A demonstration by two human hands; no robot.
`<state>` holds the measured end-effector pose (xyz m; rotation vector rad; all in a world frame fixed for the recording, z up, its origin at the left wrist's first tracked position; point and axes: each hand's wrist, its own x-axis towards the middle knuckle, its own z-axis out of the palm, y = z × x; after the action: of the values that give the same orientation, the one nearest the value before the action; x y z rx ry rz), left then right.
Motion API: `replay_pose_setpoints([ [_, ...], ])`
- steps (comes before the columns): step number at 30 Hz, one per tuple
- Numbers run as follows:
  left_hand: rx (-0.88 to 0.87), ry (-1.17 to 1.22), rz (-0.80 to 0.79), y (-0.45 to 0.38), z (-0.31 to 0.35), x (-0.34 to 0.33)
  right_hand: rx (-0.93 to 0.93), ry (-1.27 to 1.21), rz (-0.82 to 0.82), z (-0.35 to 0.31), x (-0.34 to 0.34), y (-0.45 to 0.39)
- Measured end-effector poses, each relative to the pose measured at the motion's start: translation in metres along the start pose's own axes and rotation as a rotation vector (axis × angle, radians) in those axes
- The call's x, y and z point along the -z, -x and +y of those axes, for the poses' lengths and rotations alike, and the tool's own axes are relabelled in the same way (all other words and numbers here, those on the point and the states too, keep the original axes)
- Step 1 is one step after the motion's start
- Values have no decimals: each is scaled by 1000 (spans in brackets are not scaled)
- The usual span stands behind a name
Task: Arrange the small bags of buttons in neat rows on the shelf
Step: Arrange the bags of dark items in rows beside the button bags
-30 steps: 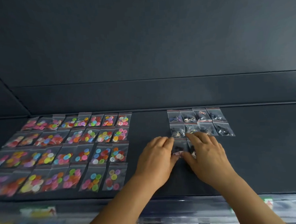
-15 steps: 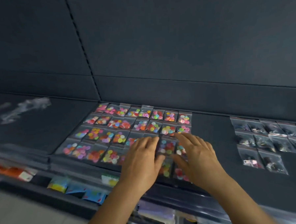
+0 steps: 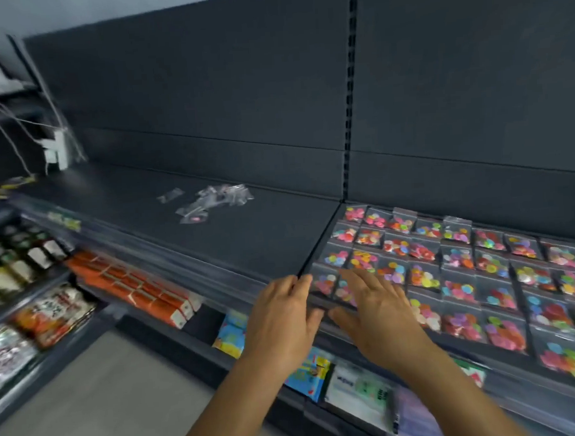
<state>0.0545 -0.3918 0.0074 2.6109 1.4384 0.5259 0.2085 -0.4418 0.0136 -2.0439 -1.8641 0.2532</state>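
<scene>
Several small clear bags of coloured buttons (image 3: 458, 269) lie in neat rows on the dark shelf (image 3: 247, 240), on its right section. A loose heap of small clear bags (image 3: 212, 198) lies farther left and back on the same shelf. My left hand (image 3: 281, 321) hovers at the shelf's front edge with fingers straight and holds nothing. My right hand (image 3: 377, 303) is beside it, fingers spread over the front-left bags of the grid. The view is motion-blurred.
A lower shelf carries orange boxes (image 3: 139, 285), bottles (image 3: 18, 262), snack packets (image 3: 51, 313) and coloured packets (image 3: 232, 334). A slotted upright (image 3: 349, 98) divides the dark back wall. White plastic and wires (image 3: 52, 146) sit at the far left. Grey floor shows below.
My view has swung left, away from the dark-button bags. Both hands moved left from those bags across the coloured grid to its front-left corner. The loose heap came into view.
</scene>
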Motion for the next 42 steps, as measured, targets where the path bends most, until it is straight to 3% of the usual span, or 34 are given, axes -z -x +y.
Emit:
replay_pose_setpoints([
  [16,167,47,135,-62,-178,46,199,9,-74,-125,-62,-166],
  [30,304,15,17,-193,-311,16,227,-41,-153,-169,-124,-365],
  [42,447,58,-23,-236,-356,1,31,-98,-104,-174,-163,-421],
])
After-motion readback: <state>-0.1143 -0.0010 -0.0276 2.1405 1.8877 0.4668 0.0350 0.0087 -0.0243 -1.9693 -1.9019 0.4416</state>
